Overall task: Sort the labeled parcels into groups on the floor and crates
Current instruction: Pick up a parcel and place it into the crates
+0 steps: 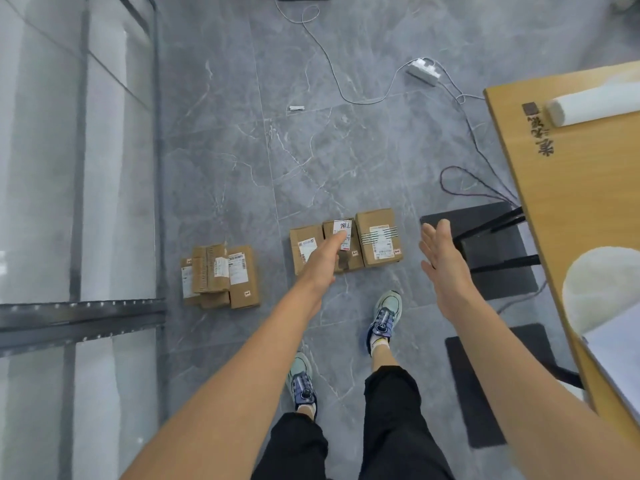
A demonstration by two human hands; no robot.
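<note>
Two groups of brown cardboard parcels with white labels lie on the grey floor. The left group [221, 277] is a small stack of several boxes. The right group is a row of three: a left parcel [303, 245], a middle parcel [346, 233] with a handwritten label, and a right parcel [379, 239]. My left hand [323, 259] reaches down over the middle parcel, fingers together and pointing at its label; whether it touches is unclear. My right hand [438, 251] hovers open, palm flat, to the right of the row, holding nothing.
A wooden table [540, 188] with a white roll stands at the right, with dark stools [485, 251] beneath it. Cables and a white power strip [424, 71] lie on the floor behind. A metal shelf frame [83, 317] and glass wall are at the left. My feet stand near the parcels.
</note>
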